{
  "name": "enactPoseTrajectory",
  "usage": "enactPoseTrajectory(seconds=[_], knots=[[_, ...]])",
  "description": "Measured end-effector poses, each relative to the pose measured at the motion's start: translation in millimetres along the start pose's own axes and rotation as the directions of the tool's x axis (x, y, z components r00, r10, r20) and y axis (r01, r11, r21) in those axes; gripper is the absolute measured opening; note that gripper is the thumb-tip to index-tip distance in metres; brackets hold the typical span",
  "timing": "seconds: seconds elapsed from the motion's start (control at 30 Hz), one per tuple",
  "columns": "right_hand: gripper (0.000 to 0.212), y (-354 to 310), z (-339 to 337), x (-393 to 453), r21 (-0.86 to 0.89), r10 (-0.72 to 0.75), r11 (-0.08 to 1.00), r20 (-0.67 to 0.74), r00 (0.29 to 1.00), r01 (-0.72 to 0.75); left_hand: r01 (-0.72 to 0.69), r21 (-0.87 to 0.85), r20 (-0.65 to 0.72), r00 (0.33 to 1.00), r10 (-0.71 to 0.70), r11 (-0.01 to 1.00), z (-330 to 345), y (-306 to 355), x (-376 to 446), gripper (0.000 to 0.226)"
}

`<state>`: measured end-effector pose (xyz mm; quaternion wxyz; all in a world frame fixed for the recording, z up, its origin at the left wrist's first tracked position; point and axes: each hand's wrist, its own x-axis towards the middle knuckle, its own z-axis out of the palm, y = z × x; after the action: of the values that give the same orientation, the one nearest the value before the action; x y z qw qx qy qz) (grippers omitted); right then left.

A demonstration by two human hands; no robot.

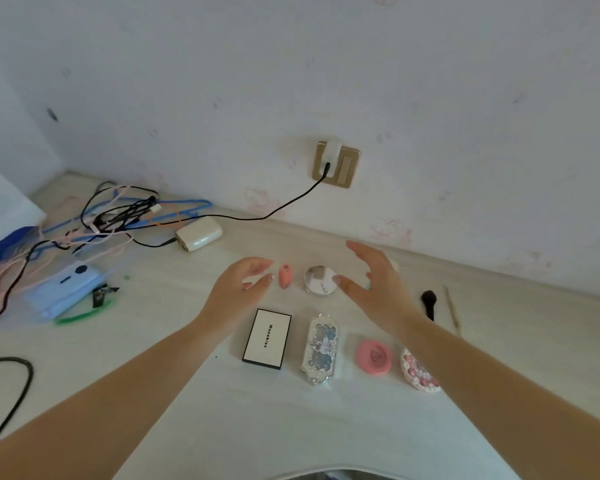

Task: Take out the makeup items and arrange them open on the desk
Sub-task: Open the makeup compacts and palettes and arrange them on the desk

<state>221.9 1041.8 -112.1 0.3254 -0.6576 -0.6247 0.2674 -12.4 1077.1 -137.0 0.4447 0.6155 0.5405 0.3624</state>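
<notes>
Both hands hover above the table (222, 427) holding nothing: left hand (238, 289) loosely spread near the pink sponge (285, 276), right hand (374, 282) wide beside the round compact (320, 279). Closed palettes (267, 338) lie nearer.

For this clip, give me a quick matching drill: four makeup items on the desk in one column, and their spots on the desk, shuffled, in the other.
Items:
1. white rectangular palette
2. pink round compact
3. black makeup brush
4. pink sponge

Places:
A. far row, just right of the left hand
B. near row, leftmost
C. right of the right hand
D. near row, right of the ornate silver case

Pairs: 1-B, 2-D, 3-C, 4-A
</notes>
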Motion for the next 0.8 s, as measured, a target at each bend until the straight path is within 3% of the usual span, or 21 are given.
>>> enactPoseTrajectory(seconds=[0.37, 0.57, 0.7, 0.8], knots=[[0.047, 27, 66, 1, 0.126, 0.047, 0.99, 0.063, 0.997, -0.055, 0.124, -0.05, 0.031, 0.992, -0.123, 0.991, 24, -45, 19, 0.023], [0.052, 60, 89, 38, 0.09, -0.065, 0.994, 0.084, 0.994, 0.057, -0.005, 0.007, 0.009, 1.0, 0.005, 1.0, 30, -81, 47, 0.029], [0.055, 68, 108, 68, 0.049, -0.169, 0.985, 0.081, 0.982, 0.166, -0.081, 0.093, -0.011, 0.997, 0.083, 0.992, 42, -105, 69, 0.05], [0.061, 61, 118, 86, -0.083, -0.239, 0.966, 0.071, 0.968, 0.244, -0.095, 0.158, 0.038, 0.995, 0.09, 0.983, 50, -113, 82, 0.066]])
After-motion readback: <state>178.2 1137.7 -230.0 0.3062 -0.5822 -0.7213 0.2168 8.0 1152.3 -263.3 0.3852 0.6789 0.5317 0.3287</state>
